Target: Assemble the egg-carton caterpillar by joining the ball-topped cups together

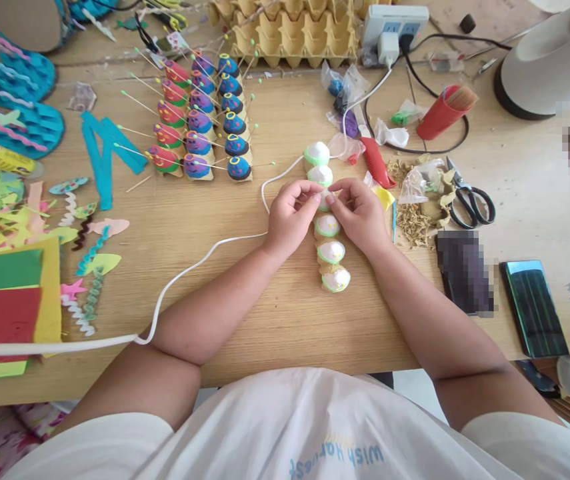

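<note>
The strip of white-and-green domes runs down the middle of the frame on the table. The left hand and right hand meet over its third dome from the top, thumbs and forefingers bunched on it from either side. Both seem to be pinching, but whether a small piece sits between the fingertips I cannot tell.

Pressing unevenly could dent the white top, if it is soft, or smear its green rim. The strip is narrow and nothing visible braces it, so a harder push from one hand could skew or tip it. The white cord is another hazard — it runs by the left arm and up to the strip's upper end, so an elbow dragging it might nudge the domes. Painted cups stand upper left, their thin pins easily caught by a sleeve or cord; scissors lie right of centre, well apart from the fingers
</note>
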Tool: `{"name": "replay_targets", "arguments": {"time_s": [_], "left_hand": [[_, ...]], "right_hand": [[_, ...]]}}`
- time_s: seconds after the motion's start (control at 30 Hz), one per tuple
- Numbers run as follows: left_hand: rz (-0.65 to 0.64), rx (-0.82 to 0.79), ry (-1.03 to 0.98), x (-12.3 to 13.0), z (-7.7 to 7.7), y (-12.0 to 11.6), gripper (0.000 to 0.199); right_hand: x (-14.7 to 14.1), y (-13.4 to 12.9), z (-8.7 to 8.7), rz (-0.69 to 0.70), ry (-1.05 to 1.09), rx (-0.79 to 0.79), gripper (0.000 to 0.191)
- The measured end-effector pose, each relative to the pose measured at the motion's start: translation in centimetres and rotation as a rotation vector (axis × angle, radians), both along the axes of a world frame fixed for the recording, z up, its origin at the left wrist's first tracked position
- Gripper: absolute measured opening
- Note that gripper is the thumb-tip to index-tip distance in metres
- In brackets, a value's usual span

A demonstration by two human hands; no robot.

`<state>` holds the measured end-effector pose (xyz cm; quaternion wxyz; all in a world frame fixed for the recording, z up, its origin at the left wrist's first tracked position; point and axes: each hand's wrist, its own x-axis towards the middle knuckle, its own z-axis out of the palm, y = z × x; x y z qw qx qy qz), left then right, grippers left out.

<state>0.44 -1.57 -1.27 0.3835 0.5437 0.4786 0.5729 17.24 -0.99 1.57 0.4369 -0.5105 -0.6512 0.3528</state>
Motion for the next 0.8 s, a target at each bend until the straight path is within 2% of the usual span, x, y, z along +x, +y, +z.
{"name": "replay_targets", "arguments": {"time_s": [0.17, 0.4, 0.63, 0.8], "left_hand": [[-0.005, 0.001, 0.02, -0.1, 0.0, 0.1, 0.01], [-0.012, 0.009, -0.007, -0.2, 0.0, 0.2, 0.008], [-0.009, -0.028, 0.041, -0.3, 0.0, 0.2, 0.011], [-0.014, -0.048, 0.038, -0.4, 0.1, 0.1, 0.01]], "right_hand": [[0.2, 0.1, -0.3, -0.003, 0.041, -0.012, 0.008], [0.7, 1.2, -1.8, -0.083, 0.231, 0.024, 0.006], [0.6, 1.1, -1.6, -0.155, 0.254, -0.039, 0.027], [0.9, 0.8, -1.6, -0.162, 0.218, -0.028, 0.045]]}}
